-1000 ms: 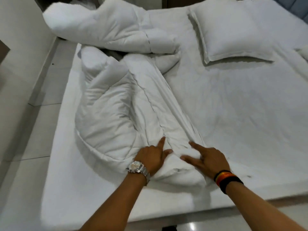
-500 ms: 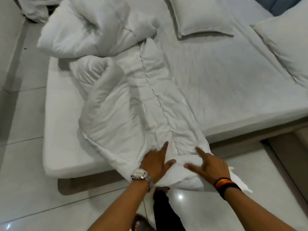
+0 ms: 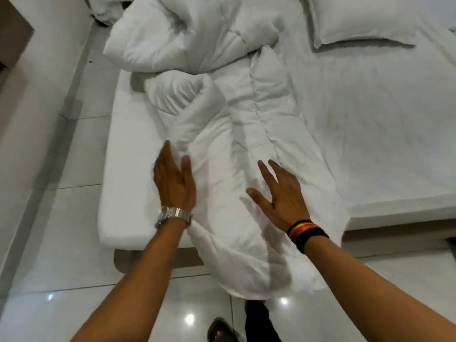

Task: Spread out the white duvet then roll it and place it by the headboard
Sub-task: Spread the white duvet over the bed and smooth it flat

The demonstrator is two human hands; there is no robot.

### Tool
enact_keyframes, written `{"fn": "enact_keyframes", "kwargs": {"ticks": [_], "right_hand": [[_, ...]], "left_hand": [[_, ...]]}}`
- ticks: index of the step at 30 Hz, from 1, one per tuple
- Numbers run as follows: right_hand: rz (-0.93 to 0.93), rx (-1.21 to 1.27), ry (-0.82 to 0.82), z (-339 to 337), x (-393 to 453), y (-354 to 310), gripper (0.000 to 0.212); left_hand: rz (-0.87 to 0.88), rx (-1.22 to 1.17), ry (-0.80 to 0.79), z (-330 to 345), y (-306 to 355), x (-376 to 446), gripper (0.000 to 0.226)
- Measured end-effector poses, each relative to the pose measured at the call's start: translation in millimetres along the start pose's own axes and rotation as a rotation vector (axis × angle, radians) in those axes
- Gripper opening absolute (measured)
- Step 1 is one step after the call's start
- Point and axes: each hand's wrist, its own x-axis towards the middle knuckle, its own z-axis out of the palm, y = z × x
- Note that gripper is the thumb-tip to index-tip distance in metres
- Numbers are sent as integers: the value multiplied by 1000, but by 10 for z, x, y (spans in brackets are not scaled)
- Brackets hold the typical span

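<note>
White and rumpled, the duvet (image 3: 237, 134) lay bunched along the left side of the bed (image 3: 370, 124), its near end hanging over the foot edge toward the glossy tiled floor (image 3: 61, 280). Your left hand (image 3: 174, 183) rested on the duvet's left fold with fingers (image 3: 185, 164) straight and released, gripping nothing. Your right hand (image 3: 281, 196) lay flat on the cloth just beside it, fingers splayed wide, also grasping nothing. You wore a metal watch (image 3: 172, 215) on the left wrist and a striped band (image 3: 307, 230) on the right. The far part of the duvet was heaped in a thick mound (not spread at all) near the bed's upper left corner. One pillow (image 3: 357, 18) sat on the sheet to the right of that mound, well apart from your hands.
</note>
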Motion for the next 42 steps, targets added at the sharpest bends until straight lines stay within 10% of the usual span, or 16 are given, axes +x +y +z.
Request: {"fn": "enact_keyframes", "kwargs": {"ticks": [3, 11, 17, 25, 30, 42], "right_hand": [[-96, 53, -25, 178, 452, -334, 86], [-176, 99, -127, 543, 822, -578, 87], [-261, 86, -196, 779, 544, -977, 84], [-357, -190, -565, 1470, -280, -1735, 90], [-330, -235, -572, 1543, -682, -1555, 86], [74, -183, -155, 744, -673, -241, 89]], "left_hand": [[-196, 21, -85, -21, -409, 491, 81], [-72, 134, -102, -49, -702, 523, 82], [57, 405, -79, -1138, -953, 105, 71], [-285, 675, -60, -2577, -2151, -874, 83], [-395, 704, -216, -2365, -2421, -1204, 90], [116, 419, -358, -846, -1227, -1120, 72]]}}
